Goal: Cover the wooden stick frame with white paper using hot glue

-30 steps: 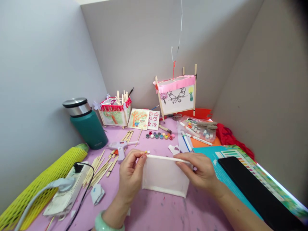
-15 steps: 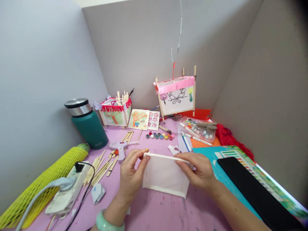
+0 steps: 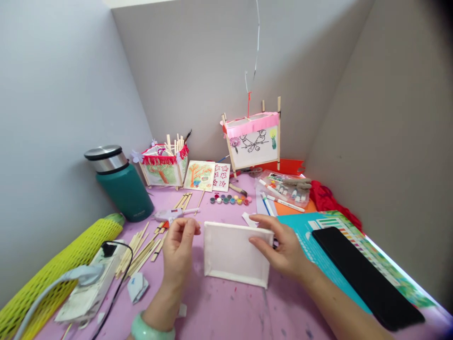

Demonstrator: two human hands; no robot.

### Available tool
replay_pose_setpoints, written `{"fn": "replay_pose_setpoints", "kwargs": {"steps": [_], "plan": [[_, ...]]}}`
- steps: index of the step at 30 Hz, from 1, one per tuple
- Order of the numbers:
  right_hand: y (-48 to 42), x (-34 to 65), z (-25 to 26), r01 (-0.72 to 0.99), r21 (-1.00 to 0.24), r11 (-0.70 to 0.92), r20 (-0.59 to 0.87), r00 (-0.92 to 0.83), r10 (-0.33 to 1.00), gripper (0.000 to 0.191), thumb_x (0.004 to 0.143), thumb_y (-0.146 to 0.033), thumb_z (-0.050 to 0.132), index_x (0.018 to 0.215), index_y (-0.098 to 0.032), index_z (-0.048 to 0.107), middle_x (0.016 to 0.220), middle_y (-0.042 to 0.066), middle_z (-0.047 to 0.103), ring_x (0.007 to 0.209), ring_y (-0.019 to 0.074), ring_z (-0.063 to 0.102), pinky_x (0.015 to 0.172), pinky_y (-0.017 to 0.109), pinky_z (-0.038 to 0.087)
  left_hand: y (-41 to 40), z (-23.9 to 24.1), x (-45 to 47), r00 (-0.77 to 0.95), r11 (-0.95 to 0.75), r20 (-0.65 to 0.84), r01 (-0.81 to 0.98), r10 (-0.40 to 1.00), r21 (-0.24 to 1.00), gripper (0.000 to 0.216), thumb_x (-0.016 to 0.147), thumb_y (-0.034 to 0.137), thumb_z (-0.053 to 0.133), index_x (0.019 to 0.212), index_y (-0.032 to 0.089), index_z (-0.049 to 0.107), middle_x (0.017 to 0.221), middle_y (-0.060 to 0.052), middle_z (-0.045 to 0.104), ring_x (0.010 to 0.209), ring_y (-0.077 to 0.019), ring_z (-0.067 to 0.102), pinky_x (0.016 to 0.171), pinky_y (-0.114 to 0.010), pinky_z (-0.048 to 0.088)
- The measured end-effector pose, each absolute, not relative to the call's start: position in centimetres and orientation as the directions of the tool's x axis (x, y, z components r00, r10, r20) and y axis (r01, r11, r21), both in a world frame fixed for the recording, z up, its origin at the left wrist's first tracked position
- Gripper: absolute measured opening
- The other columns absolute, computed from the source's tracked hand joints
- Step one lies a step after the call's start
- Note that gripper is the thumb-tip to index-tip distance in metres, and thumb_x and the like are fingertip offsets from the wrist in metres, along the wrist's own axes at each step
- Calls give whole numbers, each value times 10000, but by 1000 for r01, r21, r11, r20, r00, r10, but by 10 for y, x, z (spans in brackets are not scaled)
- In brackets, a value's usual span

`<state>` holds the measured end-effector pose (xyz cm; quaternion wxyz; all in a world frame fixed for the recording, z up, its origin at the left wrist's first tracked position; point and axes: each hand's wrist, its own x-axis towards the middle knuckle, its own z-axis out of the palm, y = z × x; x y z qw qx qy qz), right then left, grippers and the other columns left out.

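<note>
A white fabric-covered rectangular panel (image 3: 235,257) with a raised rim stands tilted over the purple tabletop. My right hand (image 3: 283,243) grips it at the upper right corner, thumb across the front and fingers at the top edge and behind. Left of the panel and apart from it is my left hand (image 3: 180,241), its thumb and fingertips pinched together; whatever may be between them is too small to make out. Just behind the left hand lies a pale purple glue gun (image 3: 170,215), partly covered by that hand. A torn white scrap (image 3: 247,218) shows behind the right fingers.
Wooden sticks (image 3: 141,250), a power strip (image 3: 94,278) and a green bottle (image 3: 122,189) are on the left. Paint pots (image 3: 230,200) and a decorated box (image 3: 163,170) sit behind. A pink-trimmed lantern (image 3: 253,146) hangs from a wire. A black case (image 3: 364,276) lies right on a blue pad (image 3: 300,236).
My left hand has let go of the panel's upper left corner and moved left, fingers pinched. The right hand keeps the panel, which shows more of its face. The view has shifted slightly.
</note>
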<state>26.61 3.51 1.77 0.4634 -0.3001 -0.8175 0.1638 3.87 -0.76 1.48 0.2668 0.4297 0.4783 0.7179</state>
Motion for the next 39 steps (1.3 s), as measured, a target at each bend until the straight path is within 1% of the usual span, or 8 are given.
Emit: {"fn": "replay_pose_setpoints", "kwargs": {"steps": [9,12,14,17,20,29,35,39], "plan": [[37,262,15,229,-797,559,473,-340,813,449,860,-285,617,1283,-275,466,881,4,611,733,144,595,612,232,474,-2,34,17,-683,-519,339,-68,647,852,301,868,242,464,585,195,374,567,60,398,527,-89,388,529,-223,354],[40,263,12,226,-813,536,453,-332,827,403,880,-295,587,1270,-276,490,952,19,601,813,155,599,653,235,476,0,31,15,-677,-468,301,-73,671,881,267,875,301,493,631,193,484,599,46,493,544,-95,443,540,-227,380],[41,263,9,242,-810,535,448,-334,829,364,895,-300,566,1254,-280,509,1014,29,605,884,167,599,693,242,475,0,26,20,-589,-358,257,-58,766,932,230,861,368,560,767,169,628,743,-12,632,652,-127,548,608,-250,433],[42,264,8,264,-797,544,450,-341,825,349,900,-307,560,1246,-282,517,1064,34,611,931,176,593,727,246,472,-2,18,32,-326,-166,136,-64,935,984,421,883,511,506,995,148,687,979,-86,691,861,-190,614,770,-305,473],[41,265,8,287,-770,570,471,-348,811,354,899,-308,560,1249,-274,516,1068,36,615,919,178,594,736,250,473,-4,16,40,-164,-98,76,-127,984,987,506,895,570,443,1029,151,694,974,-89,700,864,-197,620,795,-319,477],[40,263,8,305,-784,540,444,-332,832,426,879,-326,578,1290,-253,491,1069,62,615,828,185,603,655,274,491,-2,17,33,-393,-237,144,-200,908,951,247,726,354,737,882,166,697,844,-34,672,752,-135,596,734,-270,481],[48,259,4,189,-908,373,327,-235,915,495,859,-361,586,1320,-226,467,647,-31,502,521,142,473,444,244,377,1,22,23,-618,-348,198,-130,761,928,217,763,358,689,835,174,598,723,28,595,653,-86,537,663,-220,439],[56,259,-1,296,-911,289,263,-123,957,490,834,-378,590,1278,-187,512,559,-80,346,483,120,367,420,224,282,3,22,14,-692,-367,219,-71,687,928,218,800,366,631,757,193,505,633,65,507,573,-76,469,590,-207,401]]}}
